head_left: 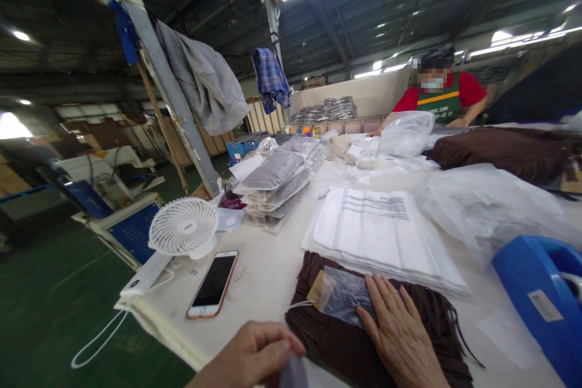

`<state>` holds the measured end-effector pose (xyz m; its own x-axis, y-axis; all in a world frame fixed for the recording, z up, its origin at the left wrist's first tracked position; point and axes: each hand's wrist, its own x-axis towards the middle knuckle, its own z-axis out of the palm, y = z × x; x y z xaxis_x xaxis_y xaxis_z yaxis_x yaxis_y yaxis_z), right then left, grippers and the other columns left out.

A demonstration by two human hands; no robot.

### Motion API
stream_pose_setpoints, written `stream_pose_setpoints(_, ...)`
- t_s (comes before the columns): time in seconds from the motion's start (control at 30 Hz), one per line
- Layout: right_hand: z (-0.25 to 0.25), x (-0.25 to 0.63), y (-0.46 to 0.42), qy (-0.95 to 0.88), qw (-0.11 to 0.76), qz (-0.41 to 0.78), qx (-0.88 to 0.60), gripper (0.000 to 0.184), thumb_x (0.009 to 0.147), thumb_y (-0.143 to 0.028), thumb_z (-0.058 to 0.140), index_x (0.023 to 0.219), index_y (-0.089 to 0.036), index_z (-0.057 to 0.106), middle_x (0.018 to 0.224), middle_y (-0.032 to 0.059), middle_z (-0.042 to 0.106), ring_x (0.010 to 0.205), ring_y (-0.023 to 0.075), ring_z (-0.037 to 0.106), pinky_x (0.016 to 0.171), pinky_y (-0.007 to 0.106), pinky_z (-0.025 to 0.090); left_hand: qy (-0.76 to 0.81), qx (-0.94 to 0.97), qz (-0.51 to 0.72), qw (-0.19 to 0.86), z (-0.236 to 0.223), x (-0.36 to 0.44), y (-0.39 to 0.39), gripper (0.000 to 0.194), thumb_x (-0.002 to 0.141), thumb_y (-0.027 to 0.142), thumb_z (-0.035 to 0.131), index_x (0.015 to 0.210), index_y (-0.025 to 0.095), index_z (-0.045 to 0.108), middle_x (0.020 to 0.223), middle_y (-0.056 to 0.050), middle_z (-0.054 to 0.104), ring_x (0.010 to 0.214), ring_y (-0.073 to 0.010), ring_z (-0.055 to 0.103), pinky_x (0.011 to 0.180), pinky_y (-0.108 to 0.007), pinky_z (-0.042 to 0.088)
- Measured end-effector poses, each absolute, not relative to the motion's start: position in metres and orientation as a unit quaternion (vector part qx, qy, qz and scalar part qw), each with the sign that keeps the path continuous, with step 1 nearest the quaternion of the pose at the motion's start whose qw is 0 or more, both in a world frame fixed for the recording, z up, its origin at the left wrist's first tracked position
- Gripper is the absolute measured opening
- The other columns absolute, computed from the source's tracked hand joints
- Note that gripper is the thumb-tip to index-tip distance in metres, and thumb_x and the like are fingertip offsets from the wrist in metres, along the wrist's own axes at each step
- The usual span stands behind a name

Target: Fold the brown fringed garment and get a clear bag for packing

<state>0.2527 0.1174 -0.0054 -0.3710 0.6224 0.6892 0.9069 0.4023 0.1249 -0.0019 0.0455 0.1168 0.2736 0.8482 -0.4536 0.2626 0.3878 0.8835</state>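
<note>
A dark brown folded textile with fringe-like strips [336, 339] lies at the near edge of the table. On top of it are a small clear plastic bag [343, 294] and a tan paper tag [315, 292] with a white string. My right hand [400, 327] rests flat on the textile, its fingers stretched out over the bag's right end. At the textile's left, my left hand [254, 354] is closed, thumb against fingers. A greyish piece shows under its fingertips, too blurred and cut off to name. Behind the textile lies a stack of white printed bags [368, 224].
A phone [213, 285] and a white fan [184, 227] are on the left. Bagged grey packs [277, 176] are stacked farther back. On the right stand a blue tape dispenser [536, 297] and crumpled clear plastic [486, 206]. A co-worker [439, 97] is across the table.
</note>
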Motion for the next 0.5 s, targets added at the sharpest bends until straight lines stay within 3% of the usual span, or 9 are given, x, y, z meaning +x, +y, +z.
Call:
stream_pose_setpoints(0.07,-0.009,0.255,0.119,-0.796,0.28,-0.231,-0.485,0.05,0.091,-0.041,0.032,0.13,-0.012,0.042,0.128,0.0148,0.053,0.119,0.0273,0.046,0.098,0.047,0.034,0.536,0.51,0.255,0.623,0.106,0.032,0.062,0.059,0.068,0.065,0.051,0.093,0.012,0.058,0.056,0.002,0.051,0.05,-0.0107,0.049,0.053,-0.023,0.036)
stream_pose_setpoints(0.17,-0.01,0.264,0.125,-0.825,0.263,-0.165,-0.472,0.046,0.091,-0.035,0.031,0.133,-0.019,0.039,0.13,0.0097,0.051,0.119,0.0243,0.048,0.094,0.046,0.042,0.541,0.563,0.256,0.57,0.077,0.067,0.082,0.044,0.071,0.044,0.049,0.102,0.013,0.053,0.065,0.002,0.055,0.049,-0.011,0.054,0.05,-0.023,0.036)
stream_pose_setpoints(0.33,0.01,0.286,0.126,-0.802,0.287,0.027,-0.524,0.045,0.09,-0.025,0.03,0.134,-0.021,0.037,0.127,0.0068,0.053,0.115,0.0185,0.051,0.091,0.037,0.048,0.578,0.601,0.283,0.474,0.042,0.082,0.096,0.026,0.071,0.023,0.042,0.096,0.017,0.045,0.06,0.007,0.05,0.041,-0.0098,0.049,0.041,-0.021,0.034)
stream_pose_setpoints(0.4,0.022,0.288,0.118,-0.776,0.332,0.003,-0.536,0.048,0.089,-0.021,0.031,0.137,-0.023,0.032,0.126,0.0052,0.054,0.116,0.0179,0.05,0.092,0.038,0.048,0.58,0.59,0.29,0.481,0.04,0.082,0.096,0.023,0.073,0.022,0.04,0.095,0.018,0.043,0.059,0.007,0.05,0.039,-0.0093,0.048,0.039,-0.02,0.032)
stream_pose_setpoints(0.5,0.031,0.28,0.104,-0.802,0.345,-0.139,-0.468,0.056,0.085,-0.013,0.033,0.139,-0.022,0.026,0.13,0.0045,0.052,0.123,0.0193,0.043,0.1,0.043,0.04,0.572,0.608,0.29,0.468,0.038,0.08,0.095,0.022,0.074,0.023,0.04,0.095,0.018,0.043,0.059,0.008,0.05,0.04,-0.0088,0.048,0.041,-0.02,0.034)
